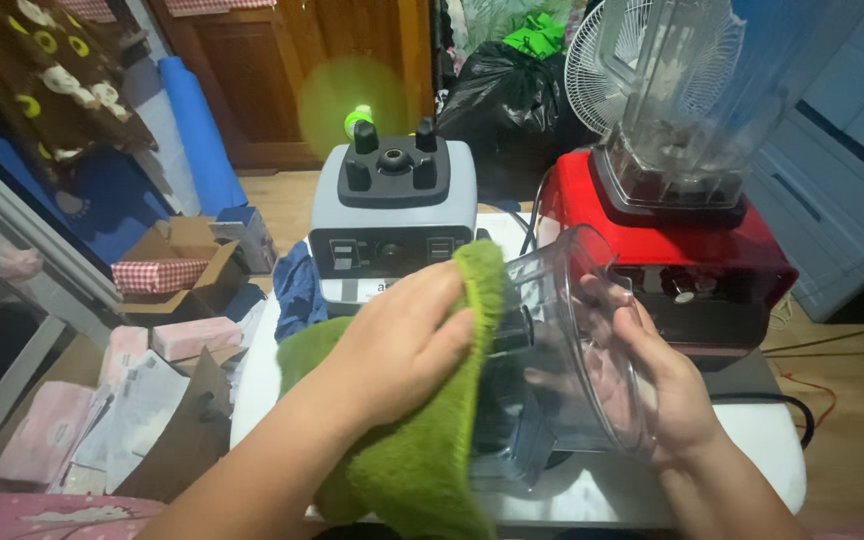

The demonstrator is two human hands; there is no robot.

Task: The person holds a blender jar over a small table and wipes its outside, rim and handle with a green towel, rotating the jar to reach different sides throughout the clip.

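Blender jar (572, 340), clear plastic, lies on its side over the white table's (772, 440) front edge, held between both hands. From my feed, left to right: cardboard boxes (177, 270) on the floor off the table's left edge; left hand (402, 340) fingers clenched on a green cloth (432, 440), pressing it against the jar's side; grey blender base (392, 210) at the back edge; right hand (657, 385) grasping the jar's rim; red blender (682, 200) with its jar mounted, back right corner.
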